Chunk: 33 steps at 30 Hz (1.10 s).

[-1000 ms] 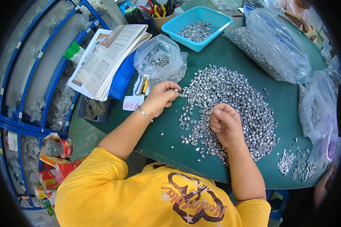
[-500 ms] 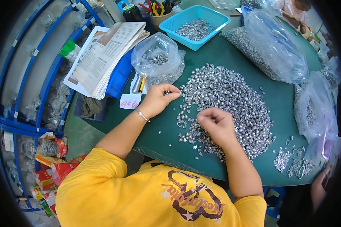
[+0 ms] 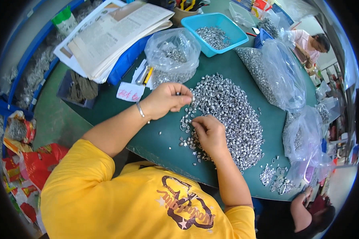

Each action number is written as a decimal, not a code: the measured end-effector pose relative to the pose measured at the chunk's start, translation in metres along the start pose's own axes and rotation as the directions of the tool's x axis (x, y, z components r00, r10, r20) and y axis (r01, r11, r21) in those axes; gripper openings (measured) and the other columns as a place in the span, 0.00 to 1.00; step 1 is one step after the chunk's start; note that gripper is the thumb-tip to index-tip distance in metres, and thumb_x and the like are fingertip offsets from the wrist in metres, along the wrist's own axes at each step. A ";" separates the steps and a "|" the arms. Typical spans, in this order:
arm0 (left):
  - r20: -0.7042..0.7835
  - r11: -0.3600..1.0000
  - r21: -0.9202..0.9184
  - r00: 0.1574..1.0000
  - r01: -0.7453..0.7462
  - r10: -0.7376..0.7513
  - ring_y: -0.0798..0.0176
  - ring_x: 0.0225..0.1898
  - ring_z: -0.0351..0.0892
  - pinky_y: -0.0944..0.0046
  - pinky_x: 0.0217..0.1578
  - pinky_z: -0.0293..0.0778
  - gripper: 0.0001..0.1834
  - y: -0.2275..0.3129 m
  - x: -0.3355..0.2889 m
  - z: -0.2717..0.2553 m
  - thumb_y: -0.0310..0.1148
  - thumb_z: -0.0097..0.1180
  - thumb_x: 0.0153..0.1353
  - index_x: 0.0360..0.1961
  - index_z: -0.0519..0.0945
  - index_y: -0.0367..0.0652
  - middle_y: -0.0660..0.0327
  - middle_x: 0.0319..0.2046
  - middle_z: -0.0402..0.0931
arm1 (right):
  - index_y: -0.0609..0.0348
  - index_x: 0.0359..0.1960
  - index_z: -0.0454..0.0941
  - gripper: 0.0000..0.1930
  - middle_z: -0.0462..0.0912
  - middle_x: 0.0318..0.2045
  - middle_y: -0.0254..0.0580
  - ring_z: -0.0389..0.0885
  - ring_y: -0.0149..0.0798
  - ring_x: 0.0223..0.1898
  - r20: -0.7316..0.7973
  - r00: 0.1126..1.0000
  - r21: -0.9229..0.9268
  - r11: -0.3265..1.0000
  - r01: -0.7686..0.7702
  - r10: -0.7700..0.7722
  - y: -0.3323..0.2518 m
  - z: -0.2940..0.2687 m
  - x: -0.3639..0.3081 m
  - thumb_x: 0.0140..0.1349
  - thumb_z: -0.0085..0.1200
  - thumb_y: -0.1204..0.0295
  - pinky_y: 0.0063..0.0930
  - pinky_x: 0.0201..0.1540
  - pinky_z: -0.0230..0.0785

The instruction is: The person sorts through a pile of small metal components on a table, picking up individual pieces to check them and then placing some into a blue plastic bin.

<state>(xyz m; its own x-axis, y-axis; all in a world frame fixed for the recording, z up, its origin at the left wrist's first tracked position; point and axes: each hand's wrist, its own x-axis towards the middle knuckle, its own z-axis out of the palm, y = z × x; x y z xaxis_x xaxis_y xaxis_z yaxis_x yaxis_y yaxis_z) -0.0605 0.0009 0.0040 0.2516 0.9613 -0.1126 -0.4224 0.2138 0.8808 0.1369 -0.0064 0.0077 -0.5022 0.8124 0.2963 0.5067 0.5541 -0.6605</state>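
Observation:
A broad heap of small silvery metal pieces (image 3: 239,123), many rounded and some ring-like, covers the middle of the green table (image 3: 163,137). My left hand (image 3: 165,100), a metal bangle on its wrist, is closed in a pinch at the heap's upper left edge. Whatever lies between its fingertips is too small to name. Just below and to the right, my right hand (image 3: 210,133) hovers over the near left side of the heap, thumb and fingers pressed together. Its fingertips hide anything they may hold. Loose pieces lie scattered around both hands.
Beyond the heap stand a light-blue basket (image 3: 243,36) of metal pieces and a clear bag (image 3: 171,49). Filled plastic bags (image 3: 283,75) line the right side. Papers (image 3: 115,40) lie at left. Small sorted piles (image 3: 281,181) sit near right. Two other people are at the table.
The view has swung, shifting the table leftward and down. My right hand has come closer to my left, toward the heap's left edge. My left hand stays pinched beside the heap.

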 end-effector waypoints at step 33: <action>0.135 0.288 0.936 0.962 -0.202 0.237 0.53 0.32 0.74 0.58 0.34 0.70 0.05 -0.018 -0.009 0.000 0.30 0.56 0.46 0.26 0.79 0.44 0.57 0.26 0.73 | 0.56 0.30 0.78 0.08 0.70 0.18 0.40 0.72 0.43 0.18 0.283 0.944 -0.254 0.936 0.244 -0.170 -0.008 0.002 0.018 0.46 0.56 0.77 0.31 0.19 0.66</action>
<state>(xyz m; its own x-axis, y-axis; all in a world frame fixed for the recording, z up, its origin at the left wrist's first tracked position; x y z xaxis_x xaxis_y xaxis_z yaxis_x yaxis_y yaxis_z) -0.0551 -0.0118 -0.0112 0.2591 0.9521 0.1624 0.6429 -0.2955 0.7066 0.1229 0.0037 0.0169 -0.7581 0.6217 0.1969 0.5297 0.7631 -0.3701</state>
